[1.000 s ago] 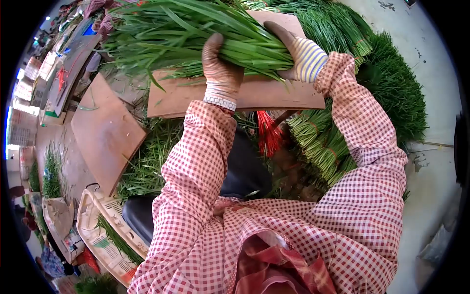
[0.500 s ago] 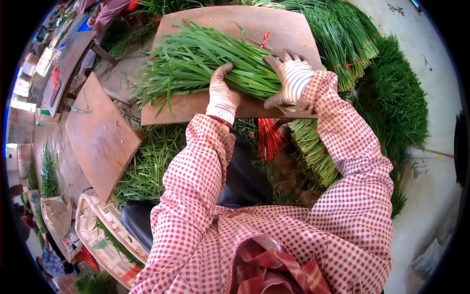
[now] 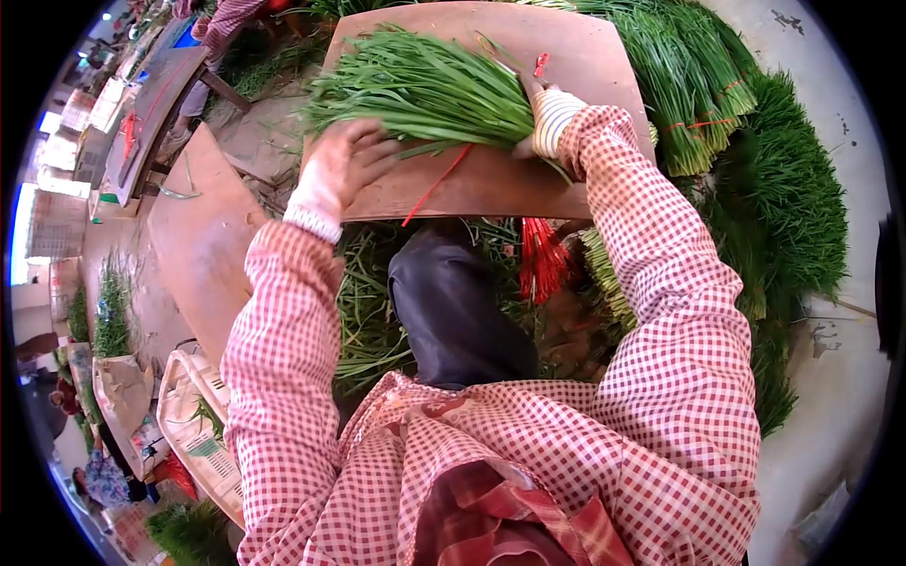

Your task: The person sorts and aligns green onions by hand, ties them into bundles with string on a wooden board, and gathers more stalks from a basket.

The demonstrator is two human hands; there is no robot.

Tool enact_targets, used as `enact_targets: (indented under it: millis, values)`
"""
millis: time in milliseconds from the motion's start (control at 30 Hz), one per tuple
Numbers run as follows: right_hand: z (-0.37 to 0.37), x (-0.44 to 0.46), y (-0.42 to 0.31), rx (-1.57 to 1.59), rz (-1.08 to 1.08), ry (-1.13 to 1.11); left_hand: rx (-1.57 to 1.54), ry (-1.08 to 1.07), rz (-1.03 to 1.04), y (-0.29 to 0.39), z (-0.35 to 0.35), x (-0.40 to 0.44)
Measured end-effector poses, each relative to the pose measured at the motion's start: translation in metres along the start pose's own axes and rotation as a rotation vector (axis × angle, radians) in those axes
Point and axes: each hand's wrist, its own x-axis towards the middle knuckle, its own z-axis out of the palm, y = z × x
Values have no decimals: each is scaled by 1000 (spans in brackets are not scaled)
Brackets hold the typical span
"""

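A loose bundle of garlic chives [image 3: 434,90] lies across a brown board [image 3: 604,66], its leafy tips toward the left. My right hand [image 3: 549,121], in a striped glove, is closed around the bundle's right end. Gloved too, my left hand [image 3: 351,162] has its fingers apart just below the leaves on the left, holding nothing. A red tie [image 3: 439,184] runs from beneath the bundle toward the board's near edge. Beyond the bundle, near my right hand, a twisted red tie end [image 3: 541,65] shows; whether both belong to one tie I cannot tell.
More red ties [image 3: 543,259] hang below the board's near edge. Tied chive bundles [image 3: 694,113] are stacked at the right. A second board [image 3: 203,236] and a pale crate [image 3: 193,443] stand at the left. Loose leaves [image 3: 373,311] cover the floor under the board.
My left hand has let go of the bundle and moved left, its fingers opening. The red tie's near length now shows below the chives. My right hand stays on the bundle's end.
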Motion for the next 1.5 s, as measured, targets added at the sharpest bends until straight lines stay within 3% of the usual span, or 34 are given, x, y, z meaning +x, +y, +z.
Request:
enact_targets:
  millis: [67, 167, 200, 267, 333, 367, 467, 533, 767, 867, 933, 967, 1000, 1033, 1100, 1167, 1200, 1267, 1333, 1367, 1400, 1467, 1500]
  values:
    - [1, -2, 0, 1, -18, 21, 447, 509, 127, -2, -4, -11]
    - [12, -5, 0, -49, -32, 84, 1325, 275, 399, -40, -29, -11]
    - [16, -6, 0, -92, -25, 129, 1583, 184, 518, -54, -4, -26]
    - [20, -20, -6, -138, -36, 134, 1742, 283, 618, -71, 29, -30]
    - [30, -22, -10, -188, -6, 173, 1828, 279, 463, -83, 43, -15]
    - [31, -21, -12, -222, 29, 137, 1753, 228, 540, -96, 41, -8]
    - [28, -15, -11, -229, 52, 119, 1677, 104, 368, -100, 71, -15]
    - [15, -10, -12, -225, 57, 76, 1605, 10, 449, -111, 85, -18]
    - [22, 10, -2, -338, -19, 182, 1661, -115, 442, -115, 100, -20]
    - [42, -6, 1, -399, -151, 251, 1544, -327, 675, -97, 112, -32]
    - [56, -11, 1, -433, -185, 277, 1449, -538, 951, -82, 130, -24]
    - [92, 12, 20, -626, -183, 401, 1346, -567, 1105, -79, 139, -12]
    - [105, 17, 25, -632, -172, 352, 1234, -594, 1251, -75, 145, -1]
    - [99, 19, 20, -630, -173, 348, 1285, -509, 1303, -68, 149, 5]
    - [79, 29, 7, -766, -43, 66, 1433, -438, 1193, -55, 140, 24]
    - [65, 20, 17, -591, -132, 118, 1457, -335, 1097, -52, 117, 46]
    - [61, 8, 31, -343, -282, 307, 1402, -298, 1064, -58, 101, 56]
    - [37, 10, 48, 17, -476, 253, 1501, -283, 1052, -64, 92, 56]
    - [29, 21, 73, 837, -584, -24, 1623, -259, 1021, -67, 92, 50]
    - [35, 27, 77, 891, -565, 66, 1622, -260, 1019, -70, 93, 49]
    - [33, 26, 75, 893, -561, 66, 1633, -209, 1044, -74, 93, 49]
    - [31, 21, 64, 12, -442, 418, 1637, -171, 1067, -84, 95, 47]
    - [35, 25, 59, -117, -418, 496, 1683, -151, 1065, -88, 95, 45]
